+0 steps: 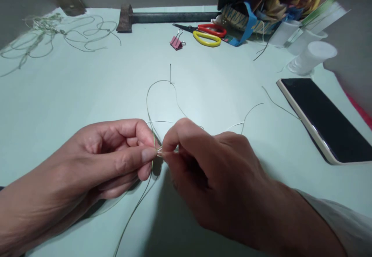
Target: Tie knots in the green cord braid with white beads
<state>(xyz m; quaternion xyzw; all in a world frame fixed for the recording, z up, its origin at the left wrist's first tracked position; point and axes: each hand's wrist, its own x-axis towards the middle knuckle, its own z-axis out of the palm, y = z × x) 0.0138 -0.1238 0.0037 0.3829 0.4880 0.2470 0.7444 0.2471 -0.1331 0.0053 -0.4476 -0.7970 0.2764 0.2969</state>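
Thin green cord [147, 102] loops round an upright nail [170, 73] in the middle of the table and runs down to both hands. My left hand [116, 156] pinches the cord between thumb and forefinger. Right beside it, my right hand [197, 160] has its thumb and forefinger closed on small pale loops of the cord, the fingertips of the two hands almost touching. Cord ends hang below my left hand towards the front edge. Other ends stick out past my right hand. The exact crossing of the strands is partly hidden by the fingers.
At the back lie a hammer [174, 17], scissors [207, 35], a pink binder clip [176, 43] and tangled cord [46, 26]. Patterned cloth [270, 1] is heaped at the back right, near a white spool [314, 57]. A phone [328, 121] lies at the right.
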